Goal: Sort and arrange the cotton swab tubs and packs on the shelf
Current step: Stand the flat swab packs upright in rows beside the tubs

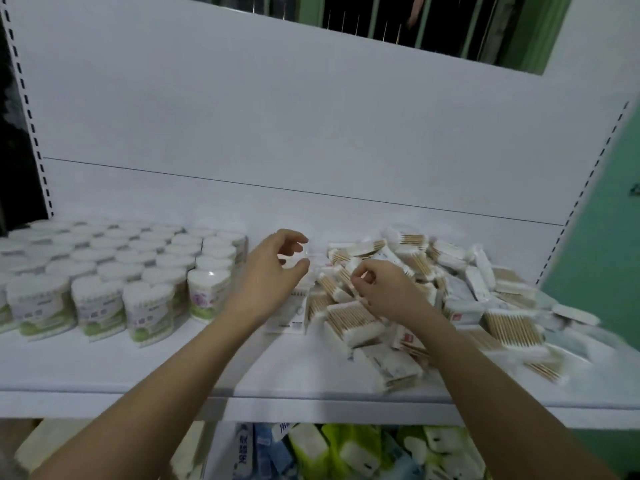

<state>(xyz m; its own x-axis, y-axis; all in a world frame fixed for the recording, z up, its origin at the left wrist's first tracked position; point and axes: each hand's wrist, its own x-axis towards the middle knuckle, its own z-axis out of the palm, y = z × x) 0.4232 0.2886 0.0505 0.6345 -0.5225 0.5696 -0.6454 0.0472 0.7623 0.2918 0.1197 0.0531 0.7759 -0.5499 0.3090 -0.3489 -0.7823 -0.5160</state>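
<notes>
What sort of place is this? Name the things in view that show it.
Probably a shop aisle: a white display shelf with slotted uprights, many identical cotton swab tubs in rows, a heap of swab packs, and more packaged goods below.

Bare shelf gap between tubs and packs.

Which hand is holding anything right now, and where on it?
Left hand curls around a small clear tub, gripping its sides. Right hand: cannot tell.

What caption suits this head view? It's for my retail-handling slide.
Both hands reach over a white shelf between neat tubs and a loose pile of swab packs.
</notes>
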